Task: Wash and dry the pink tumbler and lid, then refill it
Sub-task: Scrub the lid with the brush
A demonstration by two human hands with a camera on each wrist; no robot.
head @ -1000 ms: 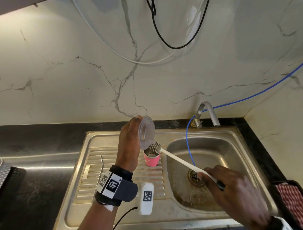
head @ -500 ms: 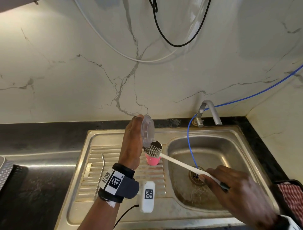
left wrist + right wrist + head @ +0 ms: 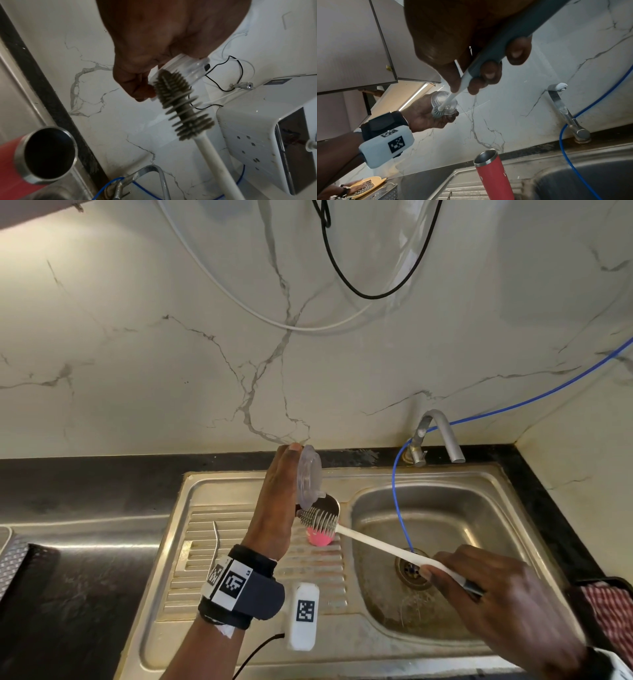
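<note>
The left hand (image 3: 279, 501) gripped the clear lid (image 3: 309, 474) on edge above the drainboard — fingers curled round its rim. The right hand (image 3: 507, 604) clasped the brush (image 3: 320, 520) by its handle, bristles touching the lid's lower edge. The pink tumbler (image 3: 322, 534) stood upright, open-mouthed, on the sink (image 3: 239, 484) drainboard just below.

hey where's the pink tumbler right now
In the head view the pink tumbler stands upright and open on the ribbed drainboard left of the sink basin, just right of the left hand holding the clear lid.
</note>
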